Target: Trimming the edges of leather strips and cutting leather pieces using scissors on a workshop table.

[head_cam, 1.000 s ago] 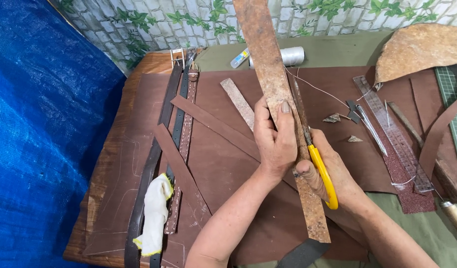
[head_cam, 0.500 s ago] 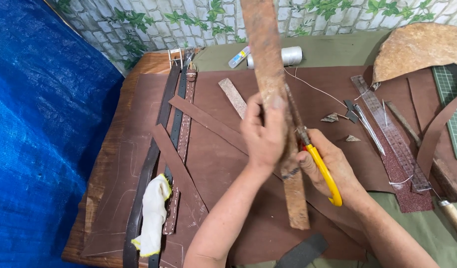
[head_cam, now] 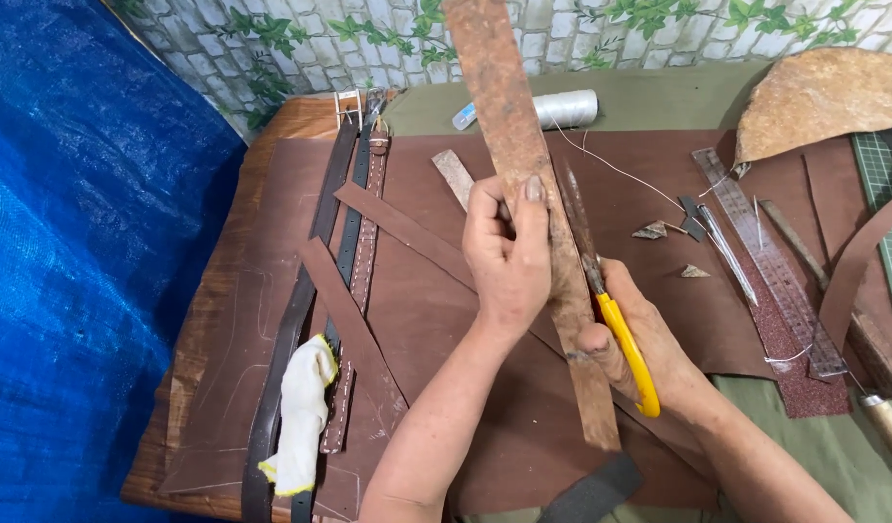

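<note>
My left hand grips the upright leather strip firmly, while my right hand, closed on the yellow-handled scissors, should cut steadily along its edge.

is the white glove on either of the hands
No, the white glove lies on the dark belts at the left, while the left hand and right hand are bare.

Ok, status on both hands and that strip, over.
Left hand gripping leather strip, held upright. Right hand working yellow-handled scissors along its edge. Nothing blocking.
</note>
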